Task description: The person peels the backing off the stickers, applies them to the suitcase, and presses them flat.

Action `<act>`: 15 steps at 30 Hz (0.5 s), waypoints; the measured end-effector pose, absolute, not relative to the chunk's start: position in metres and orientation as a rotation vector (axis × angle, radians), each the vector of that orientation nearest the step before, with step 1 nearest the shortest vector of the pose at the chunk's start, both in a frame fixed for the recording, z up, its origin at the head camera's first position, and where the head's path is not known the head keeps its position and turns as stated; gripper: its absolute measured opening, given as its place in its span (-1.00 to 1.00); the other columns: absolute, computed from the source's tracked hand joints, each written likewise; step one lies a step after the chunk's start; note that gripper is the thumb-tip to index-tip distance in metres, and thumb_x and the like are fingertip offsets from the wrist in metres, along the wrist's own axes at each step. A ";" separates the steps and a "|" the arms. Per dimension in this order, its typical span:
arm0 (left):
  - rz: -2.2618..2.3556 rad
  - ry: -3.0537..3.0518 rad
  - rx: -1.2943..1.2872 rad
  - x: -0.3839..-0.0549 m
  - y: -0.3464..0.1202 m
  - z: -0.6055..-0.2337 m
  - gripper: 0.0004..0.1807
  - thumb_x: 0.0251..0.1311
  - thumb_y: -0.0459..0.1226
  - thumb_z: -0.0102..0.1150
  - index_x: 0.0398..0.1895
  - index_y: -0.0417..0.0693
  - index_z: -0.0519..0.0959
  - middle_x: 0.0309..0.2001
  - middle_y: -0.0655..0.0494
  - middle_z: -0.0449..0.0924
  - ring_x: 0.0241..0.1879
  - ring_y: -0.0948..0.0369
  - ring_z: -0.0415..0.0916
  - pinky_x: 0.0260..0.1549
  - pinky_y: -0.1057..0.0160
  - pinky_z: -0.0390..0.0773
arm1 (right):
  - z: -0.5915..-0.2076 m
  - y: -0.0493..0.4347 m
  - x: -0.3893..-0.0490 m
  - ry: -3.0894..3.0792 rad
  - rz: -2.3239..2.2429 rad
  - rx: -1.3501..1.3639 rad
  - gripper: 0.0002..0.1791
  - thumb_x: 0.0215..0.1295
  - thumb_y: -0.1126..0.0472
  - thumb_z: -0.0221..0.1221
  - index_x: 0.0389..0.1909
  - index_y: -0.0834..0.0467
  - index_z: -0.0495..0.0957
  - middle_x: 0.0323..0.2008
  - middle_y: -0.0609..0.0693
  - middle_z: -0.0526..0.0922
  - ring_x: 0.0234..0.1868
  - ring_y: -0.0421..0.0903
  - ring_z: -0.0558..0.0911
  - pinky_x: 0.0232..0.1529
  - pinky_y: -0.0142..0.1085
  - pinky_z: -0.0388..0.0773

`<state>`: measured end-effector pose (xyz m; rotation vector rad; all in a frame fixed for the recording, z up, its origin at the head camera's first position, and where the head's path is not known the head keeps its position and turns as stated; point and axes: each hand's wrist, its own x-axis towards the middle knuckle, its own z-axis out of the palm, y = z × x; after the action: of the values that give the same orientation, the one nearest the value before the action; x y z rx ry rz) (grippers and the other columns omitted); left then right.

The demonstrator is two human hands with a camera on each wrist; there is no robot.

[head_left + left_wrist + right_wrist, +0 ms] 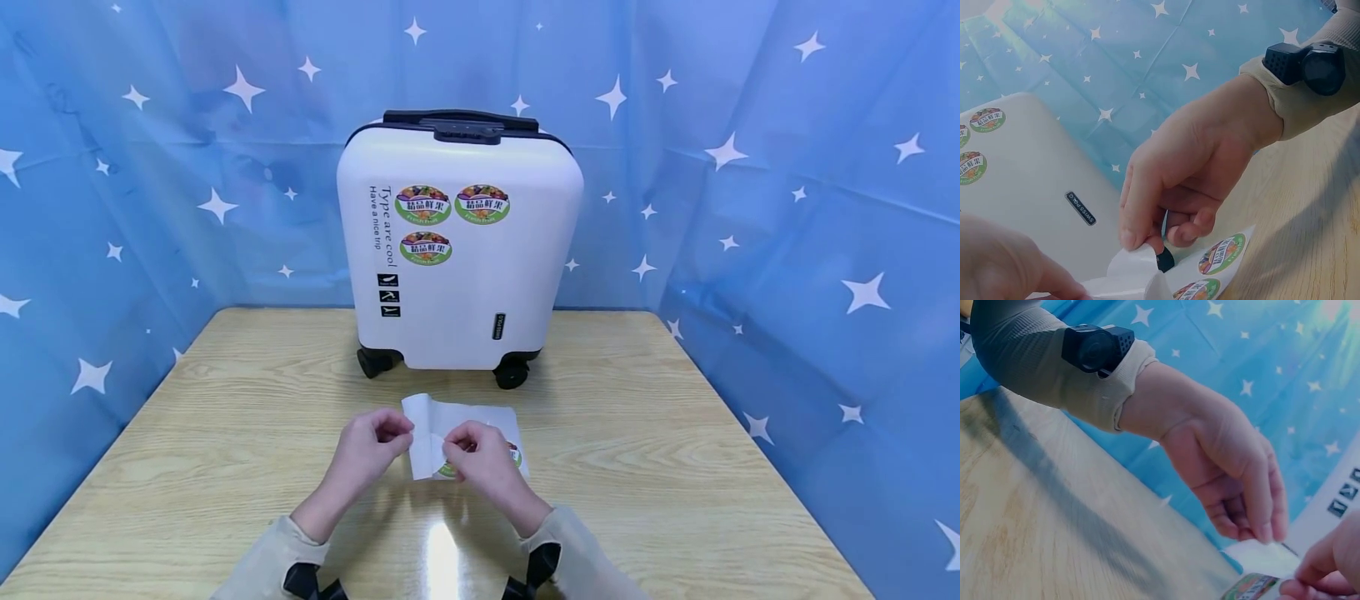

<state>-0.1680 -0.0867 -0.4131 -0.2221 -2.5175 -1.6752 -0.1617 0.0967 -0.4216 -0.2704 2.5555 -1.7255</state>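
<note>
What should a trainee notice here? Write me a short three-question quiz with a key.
1. Count: how many fruit stickers are on the front of the white suitcase?
2. True or false: the left hand pinches an edge of the sticker sheet.
3. Where is the sticker sheet?
A. Behind the white suitcase
B. On top of the white suitcase
C. In front of the white suitcase

Key: 1. Three; 2. True; 3. C

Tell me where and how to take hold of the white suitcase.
Probably best by the black handle on top, approached from above: the suitcase stands upright on its wheels, and its broad front offers little to grip.
</note>
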 end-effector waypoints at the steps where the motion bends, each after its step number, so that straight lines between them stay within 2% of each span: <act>1: -1.672 -2.522 -0.216 -0.168 -0.087 -0.413 -0.89 -0.02 -0.52 0.25 -0.45 -0.16 0.60 -0.49 0.11 0.56 -0.48 0.22 0.46 -0.51 0.35 0.47 | -0.421 0.098 -0.162 2.555 -1.728 -0.264 -0.95 0.12 0.35 0.12 -0.42 0.24 0.55 -0.57 -0.03 0.49 -0.67 -0.12 0.47 -0.62 -0.36 0.46; 10: -1.621 -2.555 -0.220 -0.167 -0.090 -0.414 -0.88 -0.02 -0.53 0.24 -0.46 -0.16 0.60 -0.49 0.11 0.56 -0.48 0.22 0.45 -0.51 0.34 0.47 | -0.418 0.110 -0.161 2.517 -1.775 -0.266 -0.93 0.15 0.37 0.12 -0.40 0.29 0.55 -0.54 0.01 0.50 -0.63 -0.08 0.46 -0.55 -0.18 0.55; 15: -1.606 -2.565 -0.233 -0.166 -0.092 -0.414 -0.88 -0.02 -0.53 0.25 -0.48 -0.15 0.61 -0.49 0.12 0.57 -0.48 0.23 0.45 -0.52 0.35 0.46 | -0.391 0.112 -0.148 2.476 -1.795 -0.273 -0.92 0.17 0.43 0.09 -0.37 0.38 0.53 -0.53 0.03 0.48 -0.64 -0.11 0.43 -0.52 -0.15 0.55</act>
<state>-0.1663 -0.0925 -0.4140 -0.2330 -2.5650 -1.6062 -0.1477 0.1124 -0.3914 -0.2727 2.4764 -1.7947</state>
